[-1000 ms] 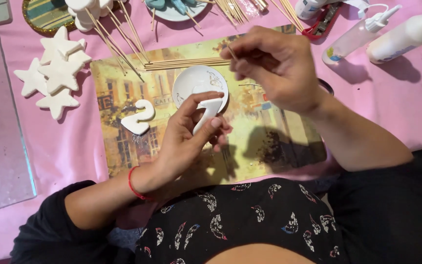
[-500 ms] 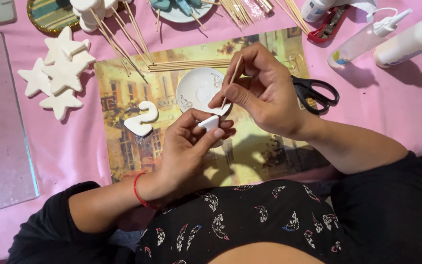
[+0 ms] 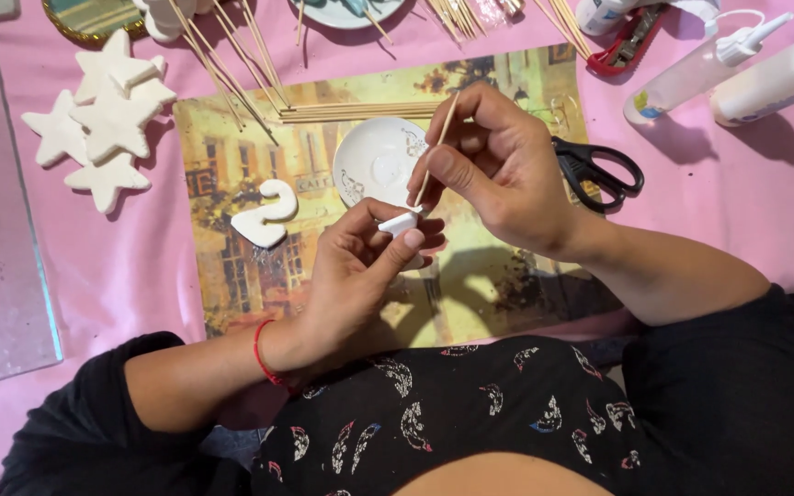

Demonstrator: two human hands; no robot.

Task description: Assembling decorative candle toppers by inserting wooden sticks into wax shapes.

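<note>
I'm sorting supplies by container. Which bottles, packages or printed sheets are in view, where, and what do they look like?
Squeeze bottle: top right on the pink cloth, lying tilted, clear with a white nozzle cap and a small coloured label.
White bottle: far right beside it, lying down, blue tip at the picture's edge.
Printed sheet: centre, under both hands, yellowish street-scene picture.

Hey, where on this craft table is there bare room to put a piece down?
Free patches: the pink cloth between the white stars and the picture mat, and the pink area right of the scissors, below the glue bottles. The mat's lower left corner is also bare. The top edge is crowded with skewers and dishes.
</note>
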